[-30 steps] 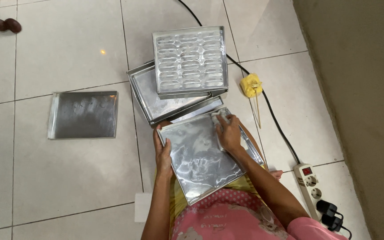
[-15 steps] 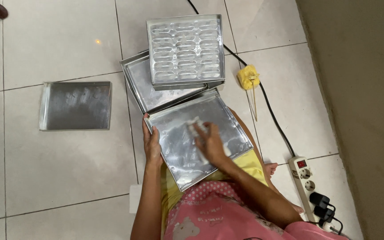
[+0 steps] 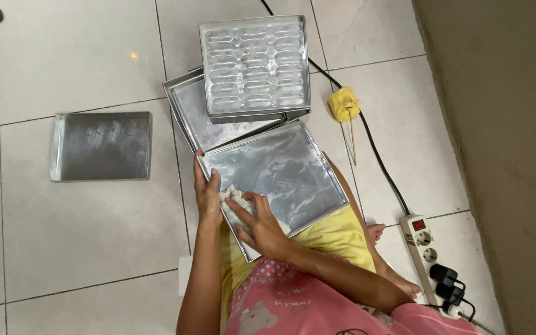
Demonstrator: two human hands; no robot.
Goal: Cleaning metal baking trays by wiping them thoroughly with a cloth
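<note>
Seated on the tiled floor (image 3: 94,236), a person's left hand (image 3: 207,197) grips a metal tray's (image 3: 286,174) edge while right-hand (image 3: 262,226) fingers (image 3: 243,218), spread, press a cloth (image 3: 234,197) onto it.

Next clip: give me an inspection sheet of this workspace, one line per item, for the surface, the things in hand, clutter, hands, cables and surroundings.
Surface: pale tiled floor, the person seated on it.
Things in hand: square metal tray on the lap, smeared; small white cloth pressed onto its near corner.
Clutter: moulded tray on top of another flat tray; single flat tray apart to the left; yellow lump with a thin stick.
Hands: left hand grips the tray's edge; right hand rests on the cloth.
Cables: black cable crosses the floor to a white power strip with plugs in it.
Surroundings: dark mat or wall on the right.
</note>
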